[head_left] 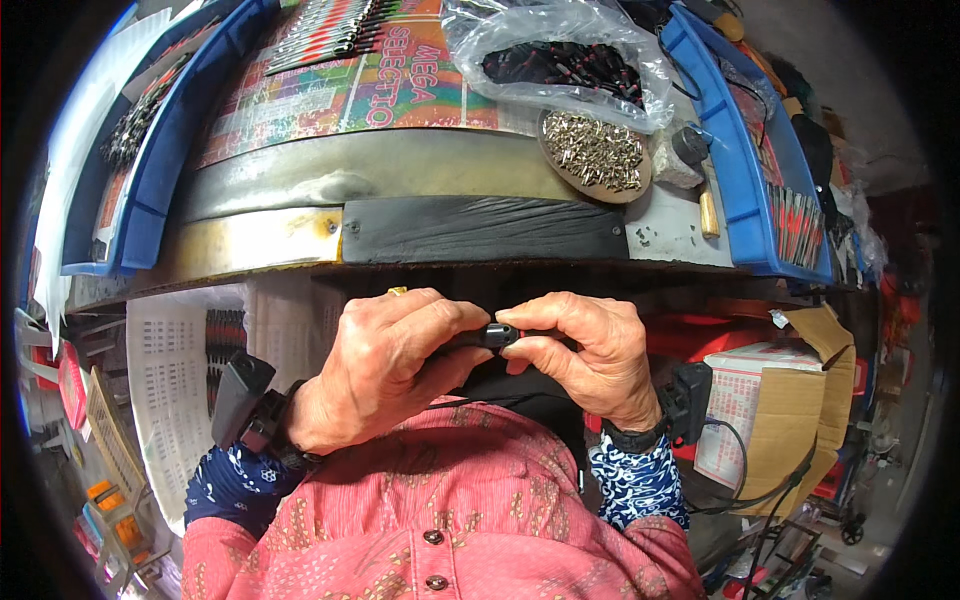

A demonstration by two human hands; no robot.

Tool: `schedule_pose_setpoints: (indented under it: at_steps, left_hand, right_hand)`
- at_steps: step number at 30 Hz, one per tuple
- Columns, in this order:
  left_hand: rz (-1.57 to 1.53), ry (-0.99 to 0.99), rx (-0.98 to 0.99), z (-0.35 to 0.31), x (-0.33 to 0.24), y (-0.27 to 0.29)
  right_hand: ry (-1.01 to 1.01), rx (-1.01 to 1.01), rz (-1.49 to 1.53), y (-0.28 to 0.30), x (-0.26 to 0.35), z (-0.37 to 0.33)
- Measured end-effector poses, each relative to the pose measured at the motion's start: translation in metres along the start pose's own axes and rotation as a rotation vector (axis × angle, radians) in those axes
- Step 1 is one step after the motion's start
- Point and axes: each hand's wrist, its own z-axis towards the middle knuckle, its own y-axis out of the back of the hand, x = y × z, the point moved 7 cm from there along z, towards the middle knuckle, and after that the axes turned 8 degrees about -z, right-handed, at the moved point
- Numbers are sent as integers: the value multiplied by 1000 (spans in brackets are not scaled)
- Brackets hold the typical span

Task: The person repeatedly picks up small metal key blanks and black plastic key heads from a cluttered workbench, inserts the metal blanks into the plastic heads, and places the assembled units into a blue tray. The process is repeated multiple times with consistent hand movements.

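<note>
In front of my chest, just below the bench edge, both hands meet at a small black handle-like piece (497, 336) with a hole near its end. My left hand (385, 360) pinches it between thumb and index finger. From the other side, the thumb and fingers of my right hand (590, 350) are closed on it too. A bit of red shows beside it near the right fingers. Most of the piece is hidden, so its exact kind is unclear.
On the bench are a clear plastic bag (460, 30) of black-and-red pieces, a round dish of small metal parts (598, 152) and rows of red-and-silver tools (325, 35). Blue trays stand left (150, 190) and right (735, 190). A cardboard box (800, 400) sits lower right, a white crate (170, 370) lower left.
</note>
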Motion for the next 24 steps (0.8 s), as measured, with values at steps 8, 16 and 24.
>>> schedule_pose_setpoints:
  at_steps: [8,16,24]
  left_hand:
    - [42,-24,-5,6,-3,-2]
    - [27,-17,-42,20,-5,0]
    - [65,45,-38,29,-2,5]
  right_hand:
    - [-45,-19,67,5,-2,2]
    - [-62,0,-38,20,5,9]
    - [-73,-387,-620,82,-3,21]
